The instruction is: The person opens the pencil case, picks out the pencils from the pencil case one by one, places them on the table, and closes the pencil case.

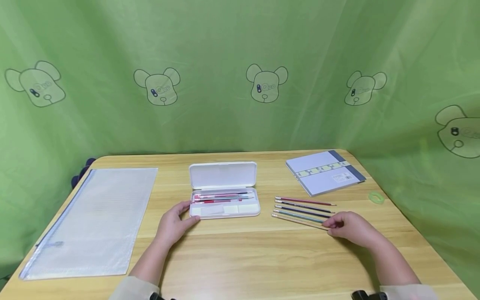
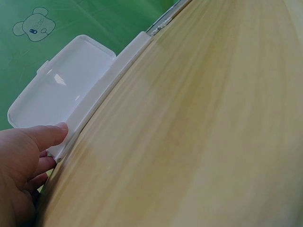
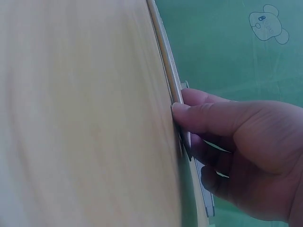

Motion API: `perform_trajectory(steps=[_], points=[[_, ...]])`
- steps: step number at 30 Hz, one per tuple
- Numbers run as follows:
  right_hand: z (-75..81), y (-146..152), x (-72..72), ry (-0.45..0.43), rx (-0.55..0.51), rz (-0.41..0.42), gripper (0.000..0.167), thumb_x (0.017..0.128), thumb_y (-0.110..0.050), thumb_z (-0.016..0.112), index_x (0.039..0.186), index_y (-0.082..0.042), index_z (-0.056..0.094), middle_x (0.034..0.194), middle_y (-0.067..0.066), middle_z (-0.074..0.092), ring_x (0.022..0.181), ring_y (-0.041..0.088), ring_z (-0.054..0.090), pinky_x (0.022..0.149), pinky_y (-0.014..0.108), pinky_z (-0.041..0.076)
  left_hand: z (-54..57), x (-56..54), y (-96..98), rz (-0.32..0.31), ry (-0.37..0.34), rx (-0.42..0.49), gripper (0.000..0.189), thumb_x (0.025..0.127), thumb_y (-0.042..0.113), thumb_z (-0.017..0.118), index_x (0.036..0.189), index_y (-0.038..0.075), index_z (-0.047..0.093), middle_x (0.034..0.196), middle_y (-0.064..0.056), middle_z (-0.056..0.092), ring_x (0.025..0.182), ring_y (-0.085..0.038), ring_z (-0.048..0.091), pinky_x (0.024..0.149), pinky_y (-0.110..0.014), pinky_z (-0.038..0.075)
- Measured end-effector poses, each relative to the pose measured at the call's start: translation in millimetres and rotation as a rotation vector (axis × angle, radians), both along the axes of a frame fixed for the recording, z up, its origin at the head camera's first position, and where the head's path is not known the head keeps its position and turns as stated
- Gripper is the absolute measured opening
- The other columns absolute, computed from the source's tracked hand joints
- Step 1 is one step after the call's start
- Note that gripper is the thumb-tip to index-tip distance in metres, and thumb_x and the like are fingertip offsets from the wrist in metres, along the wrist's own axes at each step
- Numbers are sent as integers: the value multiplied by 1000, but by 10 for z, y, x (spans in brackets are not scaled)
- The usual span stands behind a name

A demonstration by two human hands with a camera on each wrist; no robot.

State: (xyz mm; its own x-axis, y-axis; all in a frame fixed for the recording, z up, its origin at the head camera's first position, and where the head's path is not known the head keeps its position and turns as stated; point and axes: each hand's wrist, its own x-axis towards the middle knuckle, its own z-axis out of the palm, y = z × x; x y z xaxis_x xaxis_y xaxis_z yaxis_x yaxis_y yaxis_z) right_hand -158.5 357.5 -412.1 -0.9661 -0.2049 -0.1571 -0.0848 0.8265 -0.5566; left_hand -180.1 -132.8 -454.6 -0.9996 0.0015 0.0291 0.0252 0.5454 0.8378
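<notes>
A white pencil case [image 1: 249,209] stands with its lid [image 1: 223,175] raised; pens and pencils [image 1: 221,197] lie in the back part of its tray. My left hand [image 1: 172,225] grips the case's left end, thumb at the front corner and fingers along the side. In the left wrist view the thumb [image 2: 49,135] presses the case's rim. Right of the case, several pencils lie in a slanted row, including a red pencil [image 1: 303,201] at the back. My right hand [image 1: 350,228] pinches the nearest, a light wood-coloured pencil [image 1: 296,220], close to its pointed end.
A translucent zip pouch [image 1: 97,221] lies flat on the left of the wooden table [image 1: 240,258]. At the back right is a pale notebook [image 1: 318,171] with a patterned band. A light green ring [image 1: 376,197] lies near the right edge. Green curtain [image 1: 225,125] surrounds the table.
</notes>
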Motion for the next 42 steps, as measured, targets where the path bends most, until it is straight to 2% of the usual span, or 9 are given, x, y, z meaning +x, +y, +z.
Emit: perform_trajectory(steps=[11, 21, 25, 28, 32, 36, 42], points=[[6, -5, -4, 11, 13, -6, 19, 81, -12, 76, 99, -5, 74, 96, 7, 74, 91, 19, 64, 76, 25, 52, -9, -3, -9, 2, -4, 4, 59, 84, 23, 76, 134, 0, 55, 136, -18, 60, 137, -37, 46, 118, -52, 32], [20, -20, -8, 10, 16, -5, 20, 82, -13, 75, 101, -5, 75, 95, 5, 74, 88, 14, 64, 75, 26, 52, -20, 0, -11, 7, 3, 2, 58, 83, 24, 77, 133, 0, 57, 135, -18, 61, 136, -36, 47, 118, -52, 33], [27, -58, -11, -6, -2, -14, 24, 84, -16, 75, 105, -5, 74, 94, 3, 72, 82, 8, 60, 71, 22, 52, -28, 3, -15, 9, 11, 1, 57, 83, 23, 77, 132, 1, 58, 134, -18, 62, 135, -36, 48, 117, -52, 34], [38, -122, -26, 2, -22, -14, 27, 85, -19, 74, 108, -5, 73, 92, 2, 69, 79, 8, 56, 66, 20, 50, -26, 1, -16, 10, 8, 4, 57, 83, 23, 77, 132, 1, 58, 134, -17, 61, 136, -35, 48, 118, -51, 33], [58, -263, -82, 52, -58, -7, 28, 86, -21, 74, 110, -6, 72, 92, 3, 68, 78, 8, 56, 66, 21, 50, -29, -6, -17, 2, 5, 7, 58, 83, 24, 77, 133, 1, 57, 136, -17, 61, 137, -35, 47, 118, -51, 32], [80, -464, -166, 100, -87, 6, 28, 86, -19, 73, 111, -6, 72, 97, 6, 70, 85, 11, 59, 73, 25, 53, -26, -6, -16, -3, 5, 7, 58, 84, 23, 76, 134, 1, 56, 136, -17, 60, 137, -36, 46, 118, -52, 32], [108, -800, -366, 127, -66, 21, 27, 89, -23, 71, 112, -10, 72, 104, 7, 71, 95, 18, 63, 85, 35, 53, -19, -8, -10, -3, 8, -3, 58, 85, 24, 75, 135, 1, 55, 137, -17, 60, 137, -37, 45, 118, -53, 32]])
